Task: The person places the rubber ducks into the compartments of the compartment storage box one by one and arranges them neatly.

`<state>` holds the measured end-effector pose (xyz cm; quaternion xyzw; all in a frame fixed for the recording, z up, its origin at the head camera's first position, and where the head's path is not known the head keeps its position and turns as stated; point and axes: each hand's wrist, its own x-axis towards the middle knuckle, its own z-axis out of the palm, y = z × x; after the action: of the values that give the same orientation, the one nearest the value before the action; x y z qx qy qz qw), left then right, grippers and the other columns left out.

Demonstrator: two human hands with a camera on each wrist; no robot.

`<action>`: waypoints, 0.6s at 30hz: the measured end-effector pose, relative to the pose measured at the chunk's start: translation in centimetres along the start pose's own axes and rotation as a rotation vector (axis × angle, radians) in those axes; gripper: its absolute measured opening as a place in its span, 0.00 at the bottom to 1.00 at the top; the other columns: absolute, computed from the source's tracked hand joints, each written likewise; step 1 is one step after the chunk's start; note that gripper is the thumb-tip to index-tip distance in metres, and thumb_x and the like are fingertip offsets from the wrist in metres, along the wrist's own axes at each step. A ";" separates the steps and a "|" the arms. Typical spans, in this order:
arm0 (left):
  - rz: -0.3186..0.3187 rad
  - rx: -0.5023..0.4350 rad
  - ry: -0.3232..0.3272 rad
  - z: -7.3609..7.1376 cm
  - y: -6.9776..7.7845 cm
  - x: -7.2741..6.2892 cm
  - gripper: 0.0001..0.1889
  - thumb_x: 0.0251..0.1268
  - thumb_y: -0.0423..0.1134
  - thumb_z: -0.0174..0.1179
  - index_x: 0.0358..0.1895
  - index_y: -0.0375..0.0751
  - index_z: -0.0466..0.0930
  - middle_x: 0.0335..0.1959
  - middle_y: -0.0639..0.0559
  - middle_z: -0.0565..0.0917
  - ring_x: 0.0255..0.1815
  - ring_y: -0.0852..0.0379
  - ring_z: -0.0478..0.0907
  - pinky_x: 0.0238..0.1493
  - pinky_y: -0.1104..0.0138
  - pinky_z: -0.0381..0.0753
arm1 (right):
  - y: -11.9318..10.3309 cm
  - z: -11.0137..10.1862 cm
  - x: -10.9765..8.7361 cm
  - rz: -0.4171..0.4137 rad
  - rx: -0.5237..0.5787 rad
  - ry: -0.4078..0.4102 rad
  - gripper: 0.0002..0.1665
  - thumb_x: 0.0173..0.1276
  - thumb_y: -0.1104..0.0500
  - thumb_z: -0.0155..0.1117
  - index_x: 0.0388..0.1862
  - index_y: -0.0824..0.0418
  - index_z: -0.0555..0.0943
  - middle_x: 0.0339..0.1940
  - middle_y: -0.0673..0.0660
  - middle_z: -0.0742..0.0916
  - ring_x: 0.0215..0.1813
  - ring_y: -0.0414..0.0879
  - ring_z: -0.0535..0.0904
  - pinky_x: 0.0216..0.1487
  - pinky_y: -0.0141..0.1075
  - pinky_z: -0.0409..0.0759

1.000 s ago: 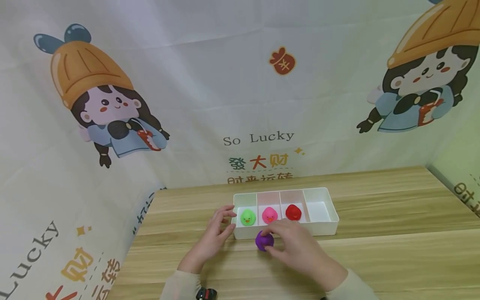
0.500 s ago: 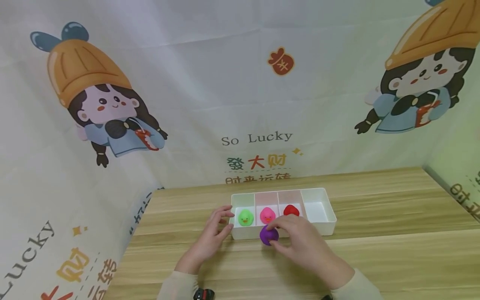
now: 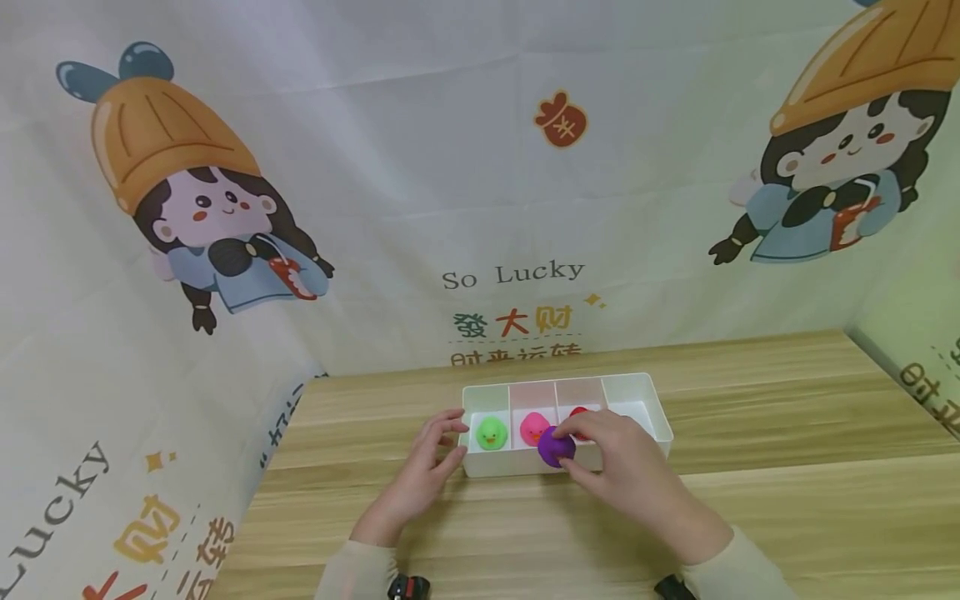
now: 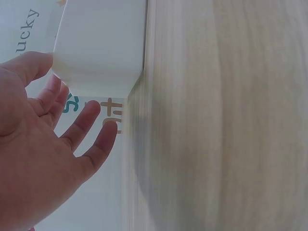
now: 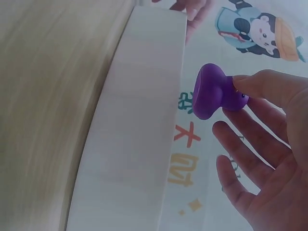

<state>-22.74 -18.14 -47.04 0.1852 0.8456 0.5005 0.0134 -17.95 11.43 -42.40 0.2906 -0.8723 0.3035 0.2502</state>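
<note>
My right hand point(image 3: 622, 450) pinches a purple rubber duck point(image 3: 557, 447) by its head between thumb and fingers. In the right wrist view the duck point(image 5: 211, 91) hangs above the rim, its flat base facing the box. A white box point(image 3: 517, 463) with a row of compartments stands on the table. A green duck point(image 3: 492, 433) sits in its left compartment, a pink duck point(image 3: 533, 428) beside it. The red duck point(image 3: 577, 417) in the third is mostly hidden by my right hand. My left hand point(image 3: 427, 467), fingers loosely spread, has its thumb tip at the box's left corner.
The wood-grain table point(image 3: 487, 533) runs back to a printed cloth point(image 3: 390, 183) hung behind and at both sides. The right compartment point(image 3: 630, 410) of the box shows a bare wall, partly behind my right hand.
My right hand has lifted the purple duck and carried it right and away from me, from before the box to over its front rim. My left hand has stayed at the box's left end.
</note>
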 end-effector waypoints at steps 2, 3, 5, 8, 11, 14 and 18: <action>0.001 -0.003 -0.001 0.0 0.0 0.0 0.13 0.77 0.30 0.56 0.59 0.36 0.74 0.77 0.41 0.66 0.61 0.44 0.70 0.60 0.53 0.76 | 0.2 -0.3 0.0 -0.003 -0.001 0.013 0.20 0.50 0.65 0.84 0.41 0.56 0.86 0.38 0.47 0.91 0.41 0.43 0.86 0.46 0.38 0.87; 0.001 -0.001 -0.001 0.0 0.0 0.0 0.13 0.77 0.30 0.56 0.59 0.36 0.74 0.77 0.41 0.66 0.61 0.44 0.70 0.60 0.53 0.76 | 0.3 -0.4 0.0 -0.004 -0.004 0.016 0.20 0.50 0.65 0.84 0.41 0.57 0.86 0.38 0.48 0.91 0.41 0.43 0.86 0.45 0.38 0.87; 0.005 -0.004 -0.001 0.0 0.0 0.0 0.12 0.77 0.30 0.56 0.59 0.36 0.74 0.77 0.41 0.66 0.61 0.43 0.70 0.60 0.52 0.76 | 0.4 -0.6 0.0 -0.001 -0.012 0.018 0.20 0.50 0.65 0.84 0.41 0.57 0.86 0.38 0.48 0.91 0.40 0.44 0.86 0.46 0.39 0.86; 0.008 0.001 -0.002 0.0 -0.1 0.1 0.12 0.77 0.29 0.56 0.59 0.36 0.74 0.76 0.41 0.66 0.61 0.44 0.70 0.59 0.54 0.76 | 0.5 -0.8 -0.1 0.026 -0.025 0.005 0.20 0.50 0.65 0.84 0.42 0.57 0.86 0.39 0.49 0.91 0.41 0.44 0.86 0.46 0.41 0.86; 0.008 0.006 -0.005 0.0 -0.2 0.1 0.12 0.77 0.30 0.56 0.59 0.36 0.74 0.77 0.41 0.66 0.61 0.45 0.70 0.59 0.56 0.75 | 0.7 -1.1 -0.2 0.058 -0.034 -0.003 0.20 0.51 0.65 0.84 0.42 0.57 0.86 0.40 0.48 0.91 0.41 0.44 0.85 0.47 0.41 0.85; 0.009 0.009 -0.004 0.0 -0.2 0.1 0.12 0.77 0.30 0.56 0.59 0.36 0.74 0.76 0.41 0.66 0.61 0.44 0.70 0.59 0.56 0.75 | 0.9 -1.4 -0.3 0.071 -0.040 0.005 0.20 0.51 0.65 0.84 0.42 0.57 0.86 0.40 0.49 0.91 0.42 0.44 0.85 0.47 0.42 0.85; 0.011 0.005 0.000 0.0 -0.2 0.1 0.12 0.77 0.30 0.56 0.59 0.36 0.74 0.76 0.41 0.66 0.61 0.44 0.70 0.59 0.55 0.75 | 1.2 -1.6 -0.4 0.080 -0.047 0.019 0.19 0.51 0.66 0.83 0.42 0.58 0.87 0.42 0.50 0.92 0.44 0.46 0.86 0.48 0.44 0.86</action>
<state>-22.88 -18.16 -47.20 0.1898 0.8457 0.4986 0.0103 -18.09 13.43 -41.99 0.2469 -0.8876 0.2955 0.2528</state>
